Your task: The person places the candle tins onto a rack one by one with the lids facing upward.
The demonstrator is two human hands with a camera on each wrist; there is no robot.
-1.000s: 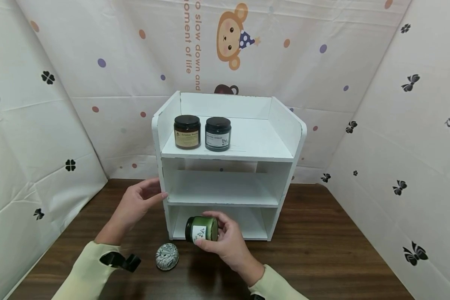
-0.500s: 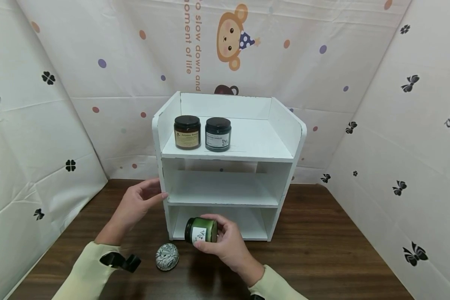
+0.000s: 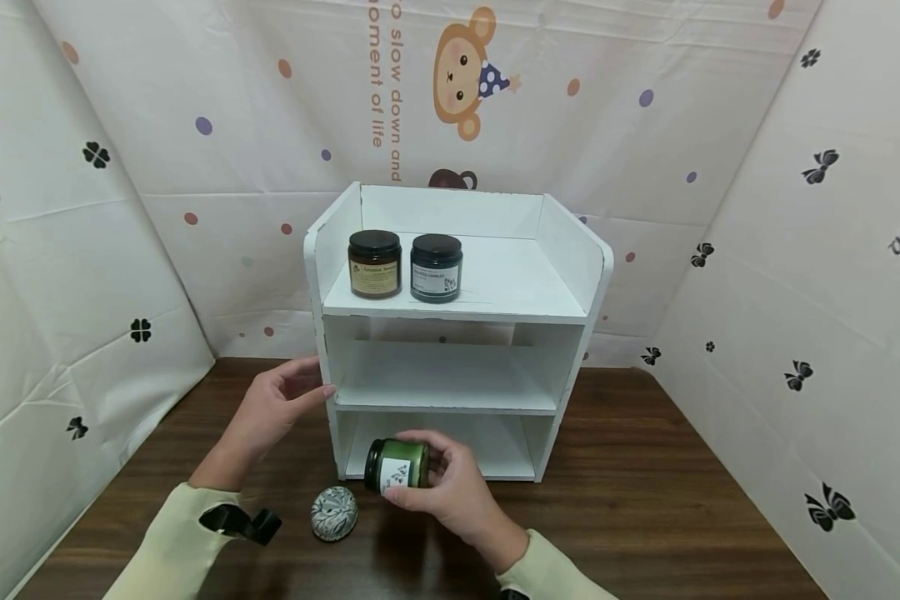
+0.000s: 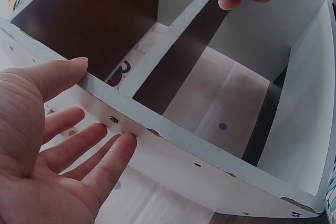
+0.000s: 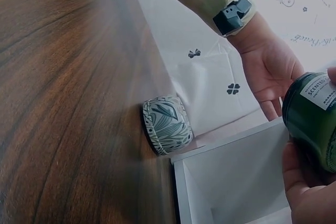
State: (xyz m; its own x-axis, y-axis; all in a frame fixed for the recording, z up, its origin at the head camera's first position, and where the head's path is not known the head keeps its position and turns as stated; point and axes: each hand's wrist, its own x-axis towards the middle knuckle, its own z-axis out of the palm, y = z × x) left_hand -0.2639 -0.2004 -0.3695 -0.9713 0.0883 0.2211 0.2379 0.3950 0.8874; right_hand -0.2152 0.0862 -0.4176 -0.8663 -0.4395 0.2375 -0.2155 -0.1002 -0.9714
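My right hand [image 3: 453,487] grips a green glass candle jar [image 3: 396,465] with a black lid and a white label. The jar lies tipped sideways, lid to the left, held in front of the bottom shelf. At the left side of the white shelf unit [image 3: 450,317], my left hand [image 3: 270,408] rests its thumb on the front edge. Its other fingers [image 4: 113,153] stretch loosely along the outer side panel. A round tin [image 3: 334,513] with a grey-green leaf pattern stands on the table between my forearms, near the unit's front left corner.
On the top shelf stand an amber jar [image 3: 375,265] with a yellowish label and a dark grey jar [image 3: 436,268] with a white label, both black-lidded. Printed white cloth [image 3: 255,275] hangs behind and on both sides of the brown wooden table [image 3: 645,500].
The right hand has shifted the green candle jar slightly left and down, towards the tin. My left hand, the shelf unit and the other jars have stayed where they were.
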